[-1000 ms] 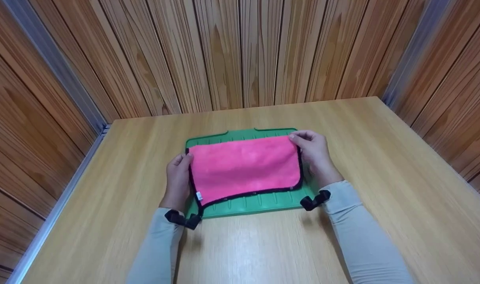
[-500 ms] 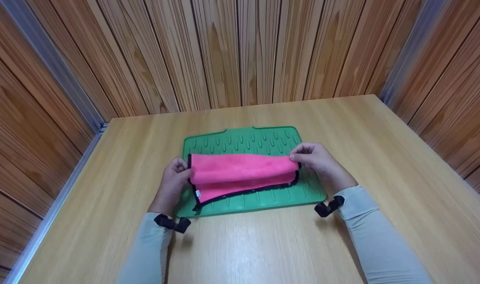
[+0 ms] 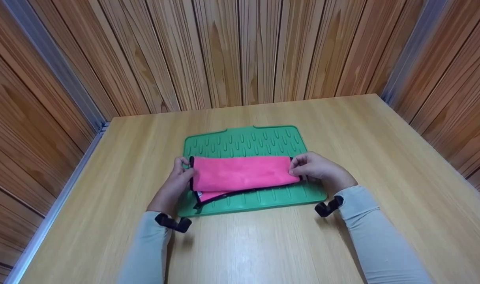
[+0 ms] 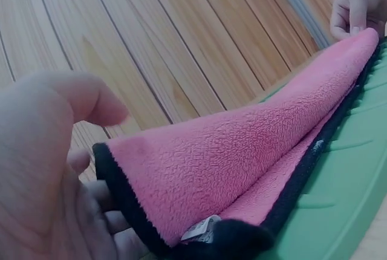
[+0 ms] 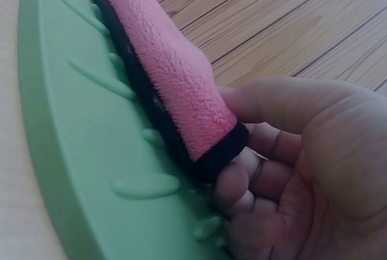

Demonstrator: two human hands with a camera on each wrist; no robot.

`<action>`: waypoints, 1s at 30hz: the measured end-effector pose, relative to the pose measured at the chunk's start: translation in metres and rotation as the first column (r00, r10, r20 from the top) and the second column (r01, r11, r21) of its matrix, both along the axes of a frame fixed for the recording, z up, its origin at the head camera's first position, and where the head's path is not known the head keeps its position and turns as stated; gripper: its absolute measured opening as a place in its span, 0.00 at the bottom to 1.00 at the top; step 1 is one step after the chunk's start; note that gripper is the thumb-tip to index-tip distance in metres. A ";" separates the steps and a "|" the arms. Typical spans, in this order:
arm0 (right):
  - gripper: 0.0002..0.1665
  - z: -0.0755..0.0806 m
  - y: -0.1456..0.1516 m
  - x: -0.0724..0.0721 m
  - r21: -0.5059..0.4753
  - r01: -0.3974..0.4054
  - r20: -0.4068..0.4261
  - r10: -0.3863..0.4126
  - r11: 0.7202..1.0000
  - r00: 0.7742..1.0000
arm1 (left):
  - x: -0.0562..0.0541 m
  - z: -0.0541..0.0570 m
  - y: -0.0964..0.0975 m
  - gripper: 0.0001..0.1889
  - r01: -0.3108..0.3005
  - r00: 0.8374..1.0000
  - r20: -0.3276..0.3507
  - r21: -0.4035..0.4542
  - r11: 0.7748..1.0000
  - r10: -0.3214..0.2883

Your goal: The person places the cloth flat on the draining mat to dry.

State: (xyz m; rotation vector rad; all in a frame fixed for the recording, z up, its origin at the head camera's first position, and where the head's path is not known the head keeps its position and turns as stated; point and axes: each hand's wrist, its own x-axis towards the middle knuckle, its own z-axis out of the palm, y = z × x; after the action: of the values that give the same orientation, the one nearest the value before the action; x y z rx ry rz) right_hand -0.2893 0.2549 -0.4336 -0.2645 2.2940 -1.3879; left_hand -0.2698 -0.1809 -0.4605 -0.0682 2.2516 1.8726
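Note:
A pink plush cloth (image 3: 240, 172) with black edging lies folded over on a green ridged mat (image 3: 244, 203). Its lower layer shows as a strip along the near left side, with a small white label (image 4: 202, 228) at the corner. My left hand (image 3: 173, 185) is at the cloth's left edge. In the left wrist view its thumb stands raised off the fabric, while the other fingers sit beside and partly behind the black edging. At the opposite end, my right hand (image 3: 321, 169) pinches the folded edge between thumb and fingers.
The mat rests on a light wooden table (image 3: 244, 248). Wood-plank walls (image 3: 224, 51) stand behind it and at both sides. Black wrist mounts (image 3: 173, 223) sit at both cuffs of the grey sleeves (image 3: 382, 236).
The cloth's far edge has been brought toward the person and laid over the near part, uncovering the mat's far half. Both hands came nearer with it; the left thumb has lifted from the cloth.

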 end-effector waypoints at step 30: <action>0.15 -0.006 -0.036 -0.016 -0.156 0.399 -0.263 -0.427 0.904 0.865 | 0.003 0.007 0.029 0.15 -0.327 0.939 -0.132 -0.043 0.944 0.319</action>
State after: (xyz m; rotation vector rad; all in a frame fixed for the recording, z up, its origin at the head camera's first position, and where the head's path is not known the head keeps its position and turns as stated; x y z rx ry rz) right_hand -0.3057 0.2193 -0.4401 0.0027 2.6406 -1.7752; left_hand -0.2667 -0.1519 -0.4531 -0.3649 2.5125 2.0088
